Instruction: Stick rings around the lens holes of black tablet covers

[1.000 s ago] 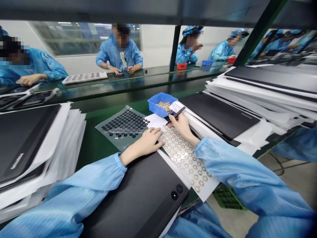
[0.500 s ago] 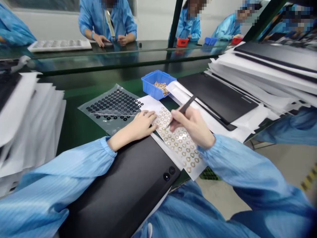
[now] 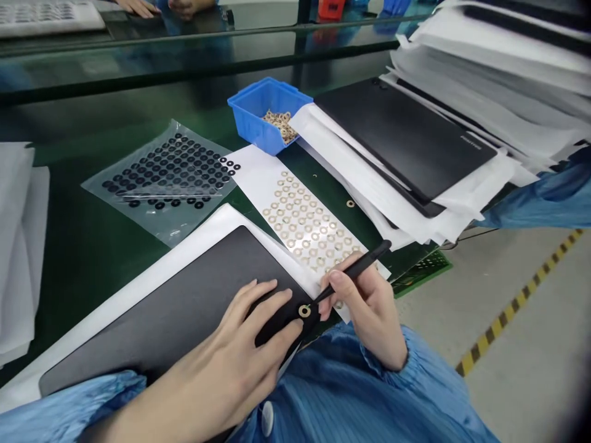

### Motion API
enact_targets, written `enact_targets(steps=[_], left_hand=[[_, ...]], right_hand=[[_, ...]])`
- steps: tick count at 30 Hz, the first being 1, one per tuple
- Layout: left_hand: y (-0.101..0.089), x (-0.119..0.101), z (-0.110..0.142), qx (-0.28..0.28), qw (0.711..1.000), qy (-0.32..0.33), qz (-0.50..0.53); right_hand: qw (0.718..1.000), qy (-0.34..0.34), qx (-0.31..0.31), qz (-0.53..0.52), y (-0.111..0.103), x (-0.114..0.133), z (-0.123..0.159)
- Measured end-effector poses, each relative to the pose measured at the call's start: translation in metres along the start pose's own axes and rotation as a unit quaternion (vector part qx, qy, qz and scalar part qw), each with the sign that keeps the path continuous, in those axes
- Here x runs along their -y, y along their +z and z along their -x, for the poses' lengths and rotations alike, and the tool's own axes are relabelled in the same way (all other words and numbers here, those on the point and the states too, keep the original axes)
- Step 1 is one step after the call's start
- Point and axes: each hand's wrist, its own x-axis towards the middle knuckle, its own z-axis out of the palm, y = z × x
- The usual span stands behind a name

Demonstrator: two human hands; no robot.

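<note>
the right hand (image 3: 369,307) is closed in a firm pinch on slim black tweezers (image 3: 355,269), whose pointed tip reaches down to a thin gold ring (image 3: 304,311) with a dark centre. the ring sits near the corner of a smooth, matte black panel (image 3: 161,301). the left hand (image 3: 231,363) lies open on that panel, fingers spread and holding nothing, just beside the ring. under the panel is a white sheet (image 3: 138,295), and a pleated blue sleeve (image 3: 351,394) lies close below the right hand.

just beyond the hands, a glossy white strip (image 3: 249,169) carries neat rows of gold rings (image 3: 305,224), and one loose ring (image 3: 350,203) lies on the green mat (image 3: 83,246) beside it. past the left hand, a crinkled clear plastic sheet (image 3: 115,187) holds black rings (image 3: 170,169). farther on stands a small blue plastic bin (image 3: 258,104) of gold rings, with stacked black panels (image 3: 406,135) in white wrap to its right. at the far top edge, a co-worker's hands (image 3: 138,6) show past a dark glossy shelf (image 3: 184,37).
</note>
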Motion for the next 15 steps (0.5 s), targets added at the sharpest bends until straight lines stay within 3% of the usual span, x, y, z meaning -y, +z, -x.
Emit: enact_targets(steps=[5,15], left_hand=[[0.0037,0.0048,-0.0033,-0.007,1.000,0.018,-0.011],[0.0061,-0.0011,-0.0027,-0.020,1.000,-0.011,-0.010]], right_hand=[[1.000,-0.004,-0.003,0.029,-0.0009,-0.0020,0.0021],[0.999,-0.003,-0.003,0.054,-0.0011,-0.0007,0.0015]])
